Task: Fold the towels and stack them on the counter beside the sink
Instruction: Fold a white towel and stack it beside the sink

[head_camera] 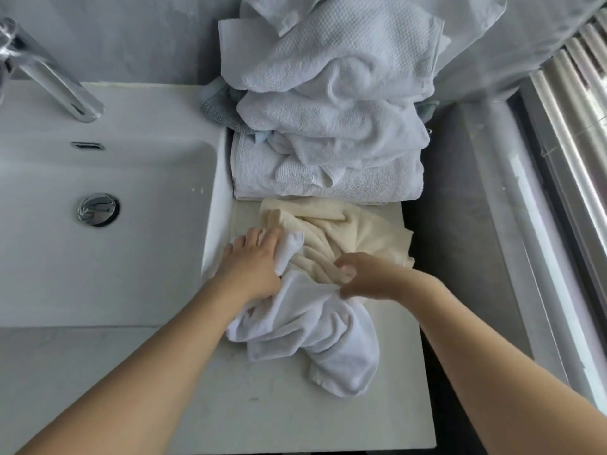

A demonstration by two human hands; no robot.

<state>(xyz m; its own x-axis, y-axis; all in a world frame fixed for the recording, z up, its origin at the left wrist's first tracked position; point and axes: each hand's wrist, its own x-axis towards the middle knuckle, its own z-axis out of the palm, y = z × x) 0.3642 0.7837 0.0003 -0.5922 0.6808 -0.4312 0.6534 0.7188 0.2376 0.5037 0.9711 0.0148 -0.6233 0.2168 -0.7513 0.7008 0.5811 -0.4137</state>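
A crumpled white towel lies on the counter to the right of the sink. Behind it, partly under it, is a rumpled cream towel. My left hand grips a bunched part of the white towel at its left edge. My right hand pinches cloth where the white and cream towels meet; which towel it holds is unclear. At the back of the counter rises a heap of white towels, loosely piled, with a folded one at its base.
A chrome tap stands at the sink's back left, and a drain plug sits in the basin. A grey-blue cloth peeks from under the heap. To the right the counter ends at a grey ledge and window frame.
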